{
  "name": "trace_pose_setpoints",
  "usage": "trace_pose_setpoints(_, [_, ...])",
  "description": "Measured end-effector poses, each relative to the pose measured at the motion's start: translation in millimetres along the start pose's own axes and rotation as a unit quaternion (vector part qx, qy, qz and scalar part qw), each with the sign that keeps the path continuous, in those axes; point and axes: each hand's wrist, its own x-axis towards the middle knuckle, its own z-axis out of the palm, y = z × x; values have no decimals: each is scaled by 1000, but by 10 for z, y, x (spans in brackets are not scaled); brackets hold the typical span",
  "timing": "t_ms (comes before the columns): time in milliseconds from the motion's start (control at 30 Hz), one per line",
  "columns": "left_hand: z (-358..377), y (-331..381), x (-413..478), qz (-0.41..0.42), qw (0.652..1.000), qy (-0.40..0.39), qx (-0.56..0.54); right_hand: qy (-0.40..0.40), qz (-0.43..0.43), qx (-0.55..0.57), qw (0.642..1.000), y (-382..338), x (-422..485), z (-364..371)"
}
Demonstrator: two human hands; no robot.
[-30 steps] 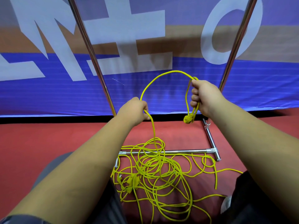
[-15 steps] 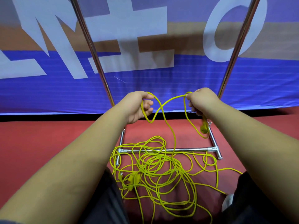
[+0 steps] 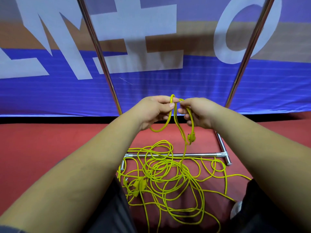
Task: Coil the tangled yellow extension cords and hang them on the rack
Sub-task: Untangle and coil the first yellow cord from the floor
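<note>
Although the big white letters on the blue and tan banner (image 3: 168, 88) are cut off by the edge of the view, one round shape at the right looks like an O; the rest gives no word I can read. The left hand (image 3: 156, 110) and the right hand (image 3: 197, 113) are close together, and each pinches the thin yellow extension cord (image 3: 184, 170) between thumb and fingers. A small loop hangs under the left hand, and a yellow plug (image 3: 191, 137) hangs under the right hand. Most of the cord lies in a loose tangle on the red floor (image 3: 50, 140), across the base bar of the chrome metal rack (image 3: 193, 155).
</note>
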Motion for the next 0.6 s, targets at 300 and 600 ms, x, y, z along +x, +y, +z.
trace_pose_setpoints(300, [28,24,-4,-4,994,38,-98,-36,-16,14,999,47,36,21])
trace_pose_setpoints(600, [2,-37,13,-1,993,-57,107,-16,-24,-18,999,33,34,54])
